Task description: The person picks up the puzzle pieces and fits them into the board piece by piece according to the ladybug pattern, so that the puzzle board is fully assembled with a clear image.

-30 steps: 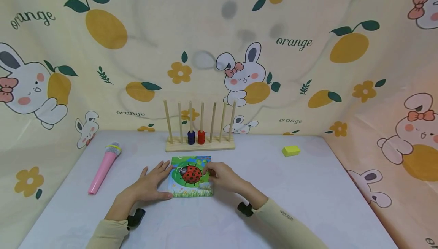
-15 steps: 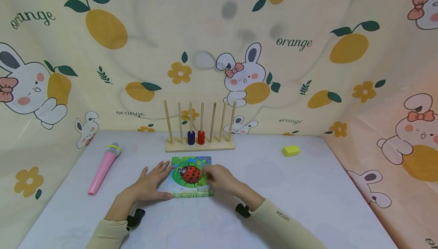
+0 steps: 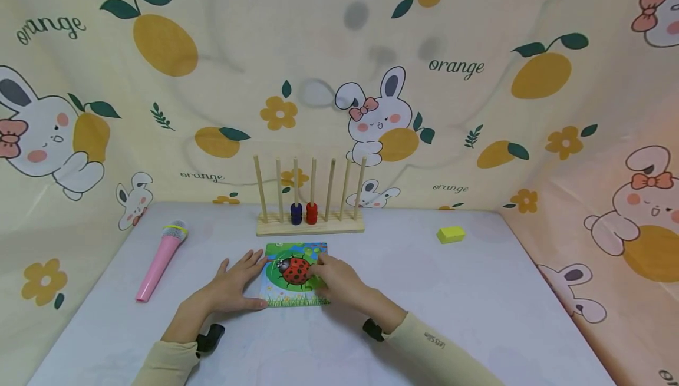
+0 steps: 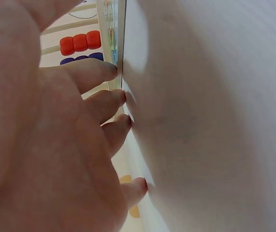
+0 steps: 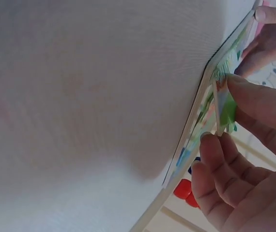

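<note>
A ladybug picture puzzle (image 3: 283, 299) in a flat square board lies on the table in the middle of the head view. My left hand (image 3: 231, 287) rests beside it with fingers spread, index fingertip and thumb at its left edge. At the board's right side, my right hand (image 3: 342, 281) bends over the picture and covers part of it. The right wrist view shows the thumb and fingers pinching a thin green puzzle piece (image 5: 223, 104), tilted up, with its lower edge at the board.
Behind the puzzle stands a wooden peg rack (image 3: 339, 228) with blue beads (image 3: 296, 214) and red beads (image 3: 312, 213) on two pegs. A pink microphone (image 3: 160, 265) lies at the left, and a yellow block (image 3: 451, 234) at the right. A printed cloth (image 3: 382, 32) hangs behind.
The right hand has shifted slightly left and down over the board, with the puzzle piece closer in to the picture. The left hand has stayed in place.
</note>
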Available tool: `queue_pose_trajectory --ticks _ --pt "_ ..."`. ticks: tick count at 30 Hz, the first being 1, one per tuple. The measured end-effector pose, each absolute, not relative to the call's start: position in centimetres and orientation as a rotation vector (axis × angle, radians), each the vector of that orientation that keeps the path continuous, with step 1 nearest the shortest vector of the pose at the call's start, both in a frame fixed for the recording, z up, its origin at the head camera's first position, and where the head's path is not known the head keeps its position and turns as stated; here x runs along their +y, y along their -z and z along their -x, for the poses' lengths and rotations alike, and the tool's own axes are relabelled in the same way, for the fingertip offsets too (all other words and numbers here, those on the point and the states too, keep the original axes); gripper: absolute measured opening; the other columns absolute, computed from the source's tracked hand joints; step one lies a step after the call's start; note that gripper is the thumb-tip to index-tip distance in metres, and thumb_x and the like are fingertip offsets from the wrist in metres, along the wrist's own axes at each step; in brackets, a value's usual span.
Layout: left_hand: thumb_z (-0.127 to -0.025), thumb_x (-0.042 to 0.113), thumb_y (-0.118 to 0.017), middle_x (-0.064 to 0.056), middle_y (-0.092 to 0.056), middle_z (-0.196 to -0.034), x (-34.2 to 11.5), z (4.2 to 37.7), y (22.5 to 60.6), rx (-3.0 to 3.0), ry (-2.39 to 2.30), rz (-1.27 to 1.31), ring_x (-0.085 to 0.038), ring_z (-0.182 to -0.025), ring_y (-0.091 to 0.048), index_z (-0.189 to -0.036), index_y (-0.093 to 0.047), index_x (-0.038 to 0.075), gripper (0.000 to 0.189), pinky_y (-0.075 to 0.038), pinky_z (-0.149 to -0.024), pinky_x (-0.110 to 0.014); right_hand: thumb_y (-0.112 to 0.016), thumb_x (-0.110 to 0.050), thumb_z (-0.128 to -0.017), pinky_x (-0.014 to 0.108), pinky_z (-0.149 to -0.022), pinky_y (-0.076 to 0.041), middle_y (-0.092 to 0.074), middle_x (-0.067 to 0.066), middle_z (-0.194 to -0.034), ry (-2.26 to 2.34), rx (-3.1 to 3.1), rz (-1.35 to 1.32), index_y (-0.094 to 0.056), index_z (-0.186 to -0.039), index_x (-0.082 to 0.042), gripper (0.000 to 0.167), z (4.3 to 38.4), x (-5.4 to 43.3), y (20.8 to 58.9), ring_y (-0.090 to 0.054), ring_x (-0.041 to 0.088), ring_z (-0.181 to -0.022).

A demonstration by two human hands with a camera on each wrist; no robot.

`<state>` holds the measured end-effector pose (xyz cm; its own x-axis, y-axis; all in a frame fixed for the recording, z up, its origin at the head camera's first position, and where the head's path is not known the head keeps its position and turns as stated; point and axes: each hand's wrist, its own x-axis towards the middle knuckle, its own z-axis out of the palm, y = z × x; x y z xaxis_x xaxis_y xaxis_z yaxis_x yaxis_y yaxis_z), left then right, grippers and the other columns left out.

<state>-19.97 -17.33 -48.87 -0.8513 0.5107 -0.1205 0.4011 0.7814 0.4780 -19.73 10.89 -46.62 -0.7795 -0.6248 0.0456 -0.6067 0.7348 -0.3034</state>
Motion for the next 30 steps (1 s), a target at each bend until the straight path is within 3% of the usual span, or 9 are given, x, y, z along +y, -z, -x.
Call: queue_pose_trajectory --ticks 7,13,20,30 --pt "-0.078 0.057 -0.077 -0.021 -0.022 -0.162 -17.33 19.93 48.81 2.733 -0.636 -0.7 -0.044 -0.149 -0.013 -0.155 -0.033 0.003 0.104 -0.001 -0.107 -0.078 -0.086 -0.016 -0.078 0.021 -0.06 -0.035 -0.052 -0.005 -0.082 0.421 2.898 1.033 -0.075 -0.11 -0.012 0.034 19.55 10.88 46.73 -0.042 0.008 -0.069" --pt "-0.078 0.057 -0.077 -0.021 -0.023 -0.162 -17.36 19.79 48.75 2.737 -0.633 -0.708 -0.045 -0.149 -0.014 -0.154 -0.033 0.003 0.103 -0.002 -0.107 -0.078 -0.086 -0.021 -0.079 0.028 -0.071 -0.049 -0.064 0.0 -0.099 0.289 2.945 1.04 -0.067 -0.118 -0.01 0.045 19.51 10.75 46.82 -0.058 0.015 -0.085" --pt "-0.079 0.056 -0.077 -0.022 -0.022 -0.162 -17.31 19.73 48.61 2.725 -0.654 -0.702 -0.045 -0.149 -0.014 -0.154 -0.033 0.002 0.103 -0.001 -0.107 -0.078 -0.087 -0.019 -0.078 0.022 -0.061 -0.037 -0.056 -0.006 -0.085 0.346 2.942 1.058 -0.075 -0.104 -0.015 0.029 19.47 10.88 46.94 -0.048 0.009 -0.073" --pt "-0.078 0.057 -0.077 -0.021 -0.022 -0.162 -17.31 20.02 48.78 2.728 -0.638 -0.697 -0.045 -0.149 -0.014 -0.155 -0.033 0.003 0.103 -0.001 -0.107 -0.078 -0.084 -0.016 -0.08 0.022 -0.062 -0.038 -0.056 -0.006 -0.087 0.393 2.897 1.024 -0.074 -0.104 -0.014 0.026 19.6 11.04 47.09 -0.047 0.009 -0.076"
